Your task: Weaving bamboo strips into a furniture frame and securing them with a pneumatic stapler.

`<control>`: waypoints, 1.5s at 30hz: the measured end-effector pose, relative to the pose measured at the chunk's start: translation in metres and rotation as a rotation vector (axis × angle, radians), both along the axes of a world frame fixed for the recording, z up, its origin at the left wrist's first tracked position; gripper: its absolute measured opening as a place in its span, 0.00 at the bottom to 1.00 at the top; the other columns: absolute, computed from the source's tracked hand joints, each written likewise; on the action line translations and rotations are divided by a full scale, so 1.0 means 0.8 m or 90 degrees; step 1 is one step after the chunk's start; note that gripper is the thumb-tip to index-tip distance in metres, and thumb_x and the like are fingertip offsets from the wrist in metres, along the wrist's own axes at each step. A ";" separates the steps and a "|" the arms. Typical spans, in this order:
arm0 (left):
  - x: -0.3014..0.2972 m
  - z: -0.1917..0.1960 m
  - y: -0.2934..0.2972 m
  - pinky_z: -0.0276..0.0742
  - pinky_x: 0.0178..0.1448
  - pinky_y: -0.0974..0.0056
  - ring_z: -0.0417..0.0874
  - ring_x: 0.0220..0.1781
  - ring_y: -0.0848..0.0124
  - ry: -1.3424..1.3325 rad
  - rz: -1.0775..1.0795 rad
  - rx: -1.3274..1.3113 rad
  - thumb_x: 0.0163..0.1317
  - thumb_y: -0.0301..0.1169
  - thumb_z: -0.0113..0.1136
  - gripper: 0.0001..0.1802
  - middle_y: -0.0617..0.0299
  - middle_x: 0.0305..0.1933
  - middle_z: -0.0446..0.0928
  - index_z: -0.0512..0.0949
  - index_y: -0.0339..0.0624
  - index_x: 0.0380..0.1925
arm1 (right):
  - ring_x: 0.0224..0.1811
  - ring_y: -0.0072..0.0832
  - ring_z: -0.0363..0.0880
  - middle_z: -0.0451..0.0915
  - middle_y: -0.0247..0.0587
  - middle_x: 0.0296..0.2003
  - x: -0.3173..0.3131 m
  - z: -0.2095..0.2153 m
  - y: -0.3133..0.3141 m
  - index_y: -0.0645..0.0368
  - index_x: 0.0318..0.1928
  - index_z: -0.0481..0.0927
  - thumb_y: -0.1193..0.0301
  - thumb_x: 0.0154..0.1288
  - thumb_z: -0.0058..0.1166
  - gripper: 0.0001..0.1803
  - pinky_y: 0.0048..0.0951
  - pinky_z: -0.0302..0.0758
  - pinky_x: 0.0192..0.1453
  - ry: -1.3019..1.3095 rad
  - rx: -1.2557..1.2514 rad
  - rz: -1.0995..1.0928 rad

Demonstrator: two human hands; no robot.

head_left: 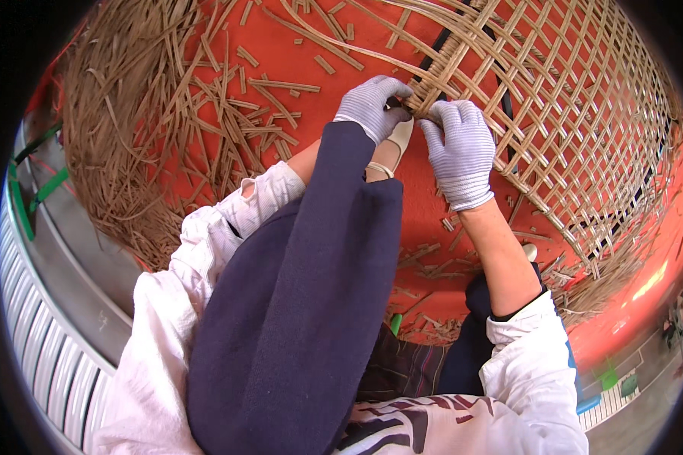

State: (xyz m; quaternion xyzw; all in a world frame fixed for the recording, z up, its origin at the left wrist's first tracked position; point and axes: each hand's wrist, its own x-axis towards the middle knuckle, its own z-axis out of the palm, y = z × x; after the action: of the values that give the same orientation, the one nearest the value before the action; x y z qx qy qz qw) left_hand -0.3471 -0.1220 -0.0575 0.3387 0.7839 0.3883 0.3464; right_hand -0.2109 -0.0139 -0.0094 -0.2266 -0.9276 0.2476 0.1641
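Note:
A large woven panel (542,125) of tan rattan-like strands, crossed in an open lattice over dark rods, lies at the upper right. My left hand (366,110), in a thin grey-and-white striped glove, is closed with thumb and fingertips at the panel's wrapped corner. From the other side, my right hand (463,140), gloved alike, bends its fingers in a pinch on a strand (425,105) at that same corner. The fingertips partly hide the strand's end. Long loose strands (349,42) run from the panel toward the upper left. Beneath my left hand shows a light-coloured shoe (395,145).
An orange-red floor covering (448,250) lies under the work, scattered with short cut strand pieces (269,114). A big heap of loose strands (133,98) fills the left. Curved silver slats (42,334) stand at the lower left; my dark-trousered knee (303,303) rises between my arms.

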 end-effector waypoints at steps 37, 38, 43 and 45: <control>-0.005 -0.036 0.005 0.81 0.53 0.62 0.85 0.46 0.65 -0.081 0.021 -0.083 0.55 0.24 0.68 0.15 0.55 0.44 0.83 0.80 0.41 0.44 | 0.34 0.44 0.79 0.77 0.46 0.34 0.001 0.014 0.019 0.58 0.36 0.79 0.73 0.60 0.62 0.06 0.40 0.76 0.40 -0.134 -0.191 -0.019; -0.005 -0.033 0.006 0.80 0.52 0.61 0.85 0.46 0.63 -0.047 0.006 -0.084 0.55 0.26 0.69 0.14 0.55 0.43 0.83 0.80 0.41 0.43 | 0.34 0.44 0.79 0.77 0.46 0.33 0.001 0.014 0.018 0.59 0.35 0.78 0.73 0.60 0.62 0.06 0.39 0.76 0.40 -0.128 -0.192 -0.025; -0.002 -0.017 0.007 0.80 0.51 0.60 0.84 0.45 0.57 0.082 -0.063 -0.102 0.55 0.29 0.68 0.13 0.54 0.43 0.82 0.80 0.42 0.41 | 0.33 0.40 0.80 0.78 0.45 0.34 -0.002 0.019 0.016 0.59 0.36 0.80 0.75 0.59 0.62 0.05 0.35 0.77 0.41 -0.103 -0.229 -0.046; 0.002 -0.011 0.001 0.80 0.50 0.58 0.83 0.45 0.54 0.126 -0.061 -0.033 0.55 0.30 0.68 0.13 0.54 0.42 0.82 0.80 0.44 0.40 | 0.34 0.30 0.82 0.81 0.43 0.35 0.007 0.025 0.022 0.60 0.38 0.81 0.76 0.61 0.62 0.05 0.29 0.78 0.41 -0.064 -0.321 -0.083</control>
State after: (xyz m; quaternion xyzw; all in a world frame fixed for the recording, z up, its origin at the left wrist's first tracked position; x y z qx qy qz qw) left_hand -0.3454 -0.1210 -0.0667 0.4033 0.8072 0.3154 0.2937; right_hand -0.2053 0.0034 0.0109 -0.3318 -0.8269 0.4484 0.0717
